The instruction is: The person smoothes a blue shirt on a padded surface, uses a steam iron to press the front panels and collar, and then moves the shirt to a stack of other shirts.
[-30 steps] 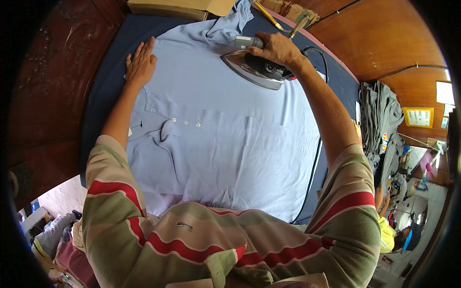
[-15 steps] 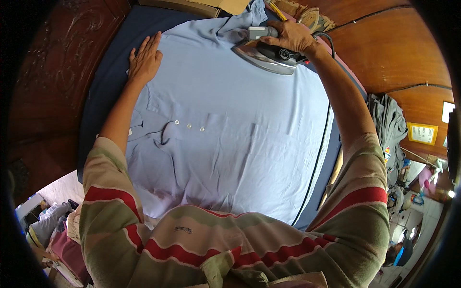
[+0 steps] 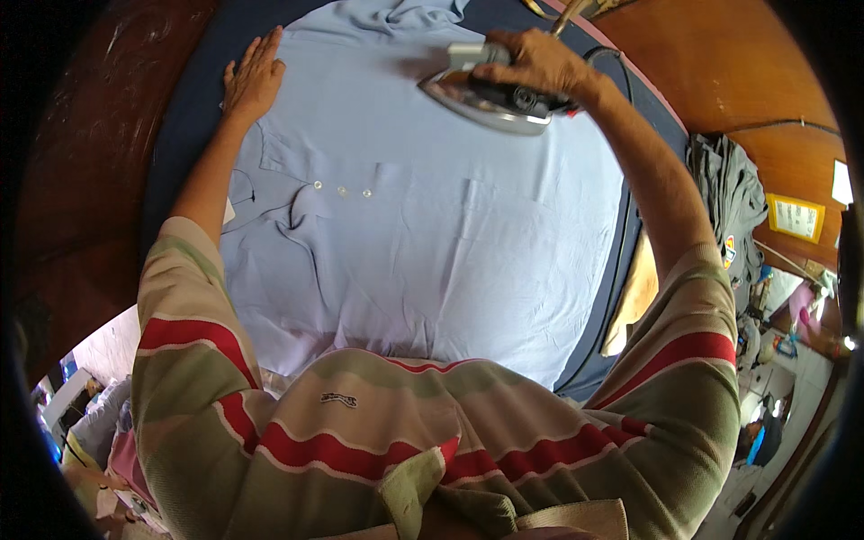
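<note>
A light blue shirt (image 3: 405,243) lies spread on a dark navy cloth, its collar at the left and a short row of pale buttons near the middle. My left hand (image 3: 255,79) rests flat on the shirt's far left edge, fingers stretched out. On the far right part of the shirt, a clothes iron (image 3: 490,101) with a black and grey body has its metal soleplate against the fabric, tip pointing left. Wrapped round its handle is my right hand (image 3: 544,65). Creases show in the near half of the shirt.
The iron's dark cord (image 3: 621,76) runs past my right wrist and down the right edge of the navy cloth (image 3: 184,135). Carved dark wood (image 3: 90,162) borders the left side. At right, grey garments (image 3: 727,198) hang by a wooden wall (image 3: 720,63).
The iron in my right hand has shifted slightly left over the shirt. The whole view has tilted a little, moving the shirt and my left hand up and left in the picture.
</note>
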`<state>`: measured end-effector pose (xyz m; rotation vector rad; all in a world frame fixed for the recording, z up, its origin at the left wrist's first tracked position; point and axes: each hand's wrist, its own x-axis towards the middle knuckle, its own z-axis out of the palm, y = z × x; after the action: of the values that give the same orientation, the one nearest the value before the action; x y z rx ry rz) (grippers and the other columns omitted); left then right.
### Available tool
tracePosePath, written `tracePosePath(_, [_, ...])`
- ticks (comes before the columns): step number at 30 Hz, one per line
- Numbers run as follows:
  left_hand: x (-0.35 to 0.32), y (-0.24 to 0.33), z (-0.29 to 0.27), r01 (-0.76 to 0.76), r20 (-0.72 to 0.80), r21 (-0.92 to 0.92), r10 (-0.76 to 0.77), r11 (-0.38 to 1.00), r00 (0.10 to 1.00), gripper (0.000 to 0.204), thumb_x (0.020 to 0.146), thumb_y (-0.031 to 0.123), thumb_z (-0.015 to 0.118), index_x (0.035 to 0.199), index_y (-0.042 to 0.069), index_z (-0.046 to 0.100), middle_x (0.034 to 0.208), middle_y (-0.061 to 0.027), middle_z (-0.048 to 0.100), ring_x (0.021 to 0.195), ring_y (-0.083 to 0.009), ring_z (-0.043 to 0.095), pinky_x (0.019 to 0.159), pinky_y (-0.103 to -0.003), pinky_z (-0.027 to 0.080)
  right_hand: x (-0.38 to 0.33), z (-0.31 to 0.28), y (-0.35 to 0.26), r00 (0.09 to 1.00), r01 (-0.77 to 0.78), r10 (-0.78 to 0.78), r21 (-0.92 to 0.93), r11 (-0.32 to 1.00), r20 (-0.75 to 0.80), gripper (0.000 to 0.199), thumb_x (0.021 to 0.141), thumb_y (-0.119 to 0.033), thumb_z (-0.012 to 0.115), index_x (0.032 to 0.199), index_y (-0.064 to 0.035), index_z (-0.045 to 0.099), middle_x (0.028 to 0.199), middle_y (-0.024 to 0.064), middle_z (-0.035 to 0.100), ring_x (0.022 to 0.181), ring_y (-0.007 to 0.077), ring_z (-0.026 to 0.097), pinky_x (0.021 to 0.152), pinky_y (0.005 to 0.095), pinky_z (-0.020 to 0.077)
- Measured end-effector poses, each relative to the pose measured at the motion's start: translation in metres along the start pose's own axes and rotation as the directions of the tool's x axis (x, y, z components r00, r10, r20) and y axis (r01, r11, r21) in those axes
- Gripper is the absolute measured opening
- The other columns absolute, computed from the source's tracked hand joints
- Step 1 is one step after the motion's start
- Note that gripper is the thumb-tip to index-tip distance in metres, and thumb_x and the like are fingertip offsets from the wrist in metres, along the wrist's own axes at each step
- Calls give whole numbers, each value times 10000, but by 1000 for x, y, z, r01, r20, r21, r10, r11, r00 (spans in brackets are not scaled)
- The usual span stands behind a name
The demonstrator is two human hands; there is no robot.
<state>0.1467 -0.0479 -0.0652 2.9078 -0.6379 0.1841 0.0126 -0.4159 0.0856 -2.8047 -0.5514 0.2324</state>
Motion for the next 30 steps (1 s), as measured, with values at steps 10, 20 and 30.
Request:
tracePosePath(10, [1,-8,-1,11,31,31,-12,999,999,557,908,295,289,1450,257,168,1495,45,221,1375,-157,189,1063,-529,156,-91,16,-59,968,-235,240,-62,970,79,616,794,-620,521,1003,-46,601,733,180,649,717,336,657,669,422,535])
tracePosePath(20, [3,-1,-5,23,67,211,-37,977,997,557,905,274,275,1449,272,154,1499,49,206,1367,-185,218,1021,-604,175,-183,18,-29,978,-195,197,-32,980,74,519,775,-567,569,912,-67,597,675,183,626,660,368,622,636,431,504])
tracePosePath(30, [0,22,-19,16,-65,599,29,800,997,530,916,262,377,1424,278,226,1459,-13,289,1328,-227,295,959,-618,275,-226,18,28,920,-385,377,-70,920,-106,558,792,-572,565,950,-39,610,726,180,639,676,327,644,646,396,511])
